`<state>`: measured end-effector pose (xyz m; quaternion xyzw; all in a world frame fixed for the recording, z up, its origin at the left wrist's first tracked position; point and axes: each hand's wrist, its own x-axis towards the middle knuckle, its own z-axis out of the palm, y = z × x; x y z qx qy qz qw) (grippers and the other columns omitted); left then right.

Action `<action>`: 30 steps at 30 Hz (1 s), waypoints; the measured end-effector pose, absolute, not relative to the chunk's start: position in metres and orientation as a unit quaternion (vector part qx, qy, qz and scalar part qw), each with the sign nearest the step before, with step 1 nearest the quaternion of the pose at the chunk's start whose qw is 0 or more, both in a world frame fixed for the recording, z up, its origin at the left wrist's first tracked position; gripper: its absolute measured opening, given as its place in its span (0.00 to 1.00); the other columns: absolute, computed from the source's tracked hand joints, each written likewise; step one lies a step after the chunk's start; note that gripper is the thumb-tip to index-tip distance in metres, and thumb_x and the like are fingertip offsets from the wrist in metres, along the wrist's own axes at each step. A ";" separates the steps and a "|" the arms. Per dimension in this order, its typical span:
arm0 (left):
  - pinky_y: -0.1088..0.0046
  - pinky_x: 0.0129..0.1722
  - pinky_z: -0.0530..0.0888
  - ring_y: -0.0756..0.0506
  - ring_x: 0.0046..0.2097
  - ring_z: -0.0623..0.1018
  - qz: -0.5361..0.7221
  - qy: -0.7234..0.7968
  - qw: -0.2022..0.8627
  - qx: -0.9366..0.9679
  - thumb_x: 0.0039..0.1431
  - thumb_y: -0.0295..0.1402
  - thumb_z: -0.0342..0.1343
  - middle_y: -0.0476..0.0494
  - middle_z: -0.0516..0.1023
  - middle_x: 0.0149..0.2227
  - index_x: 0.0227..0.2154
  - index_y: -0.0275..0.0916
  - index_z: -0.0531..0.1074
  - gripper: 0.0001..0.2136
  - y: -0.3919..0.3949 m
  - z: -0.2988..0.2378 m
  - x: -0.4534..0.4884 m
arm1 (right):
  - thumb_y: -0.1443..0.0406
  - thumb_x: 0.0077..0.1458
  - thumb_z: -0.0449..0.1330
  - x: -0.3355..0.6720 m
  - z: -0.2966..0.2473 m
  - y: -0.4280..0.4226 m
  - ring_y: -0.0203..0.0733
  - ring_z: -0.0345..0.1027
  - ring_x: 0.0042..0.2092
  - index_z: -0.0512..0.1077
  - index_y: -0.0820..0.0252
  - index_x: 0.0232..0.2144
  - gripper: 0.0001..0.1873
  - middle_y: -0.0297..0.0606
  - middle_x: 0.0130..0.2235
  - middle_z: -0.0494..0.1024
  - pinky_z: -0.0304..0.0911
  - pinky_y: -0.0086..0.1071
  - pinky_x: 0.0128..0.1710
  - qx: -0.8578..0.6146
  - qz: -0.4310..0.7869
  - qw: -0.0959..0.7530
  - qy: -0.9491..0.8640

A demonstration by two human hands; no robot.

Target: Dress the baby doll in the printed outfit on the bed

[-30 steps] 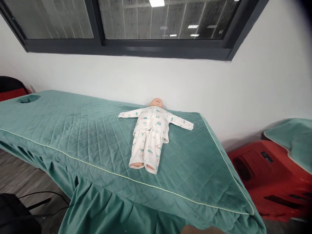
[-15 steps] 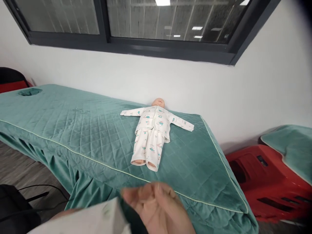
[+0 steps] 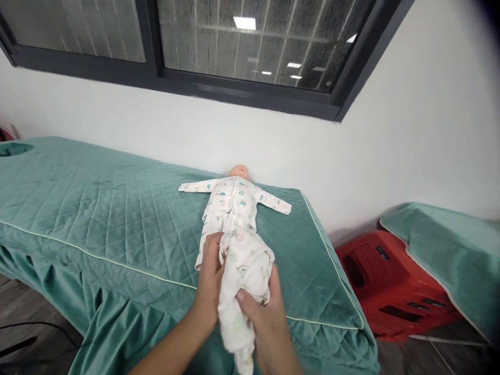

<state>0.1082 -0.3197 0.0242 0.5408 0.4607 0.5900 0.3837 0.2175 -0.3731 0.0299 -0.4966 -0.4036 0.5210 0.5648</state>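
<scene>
In the head view, my left hand and my right hand are closed on a bunched white cloth with a small print of green and pink figures. My left fingers wrap its far left side, while my right thumb presses on its near face. What kind of cloth piece it is, I cannot tell. Just beyond lies a baby doll on its back, arms spread, in a white printed jacket and matching trousers. The cloth hides much of the doll's legs.
Under the doll is a massage bed with a quilted green cover and a face hole at the far left. A red plastic chair or stand, partly draped in green cloth, stands at right. Behind rise a wall and window.
The white cloth has come from the lower left to the middle, in front of the doll's legs. My right hand, earlier beside it, now grips it too. My view has shifted right.
</scene>
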 end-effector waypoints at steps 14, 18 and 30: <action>0.67 0.39 0.77 0.44 0.45 0.75 0.547 0.485 0.431 0.529 0.63 0.43 0.51 0.41 0.74 0.49 0.45 0.42 0.71 0.14 -0.283 -0.008 0.070 | 0.53 0.60 0.52 0.390 0.016 -0.216 0.66 0.55 0.63 0.53 0.48 0.67 0.34 0.52 0.66 0.55 0.58 0.58 0.54 -0.766 0.034 0.020 -0.641; 0.61 0.53 0.71 0.43 0.49 0.74 0.548 0.455 0.307 0.631 0.64 0.35 0.48 0.41 0.76 0.47 0.42 0.42 0.73 0.10 -0.249 -0.003 0.058 | 0.45 0.58 0.52 0.404 0.041 -0.209 0.69 0.41 0.69 0.42 0.49 0.70 0.44 0.52 0.70 0.46 0.52 0.61 0.58 -0.747 0.063 -0.053 -0.660; 0.59 0.60 0.67 0.42 0.56 0.74 0.472 0.457 0.250 0.711 0.63 0.32 0.48 0.41 0.77 0.53 0.48 0.39 0.74 0.14 -0.014 0.034 0.101 | 0.49 0.61 0.52 0.269 0.043 -0.062 0.49 0.52 0.67 0.57 0.55 0.65 0.34 0.44 0.66 0.60 0.50 0.48 0.66 -0.573 0.129 0.415 -0.694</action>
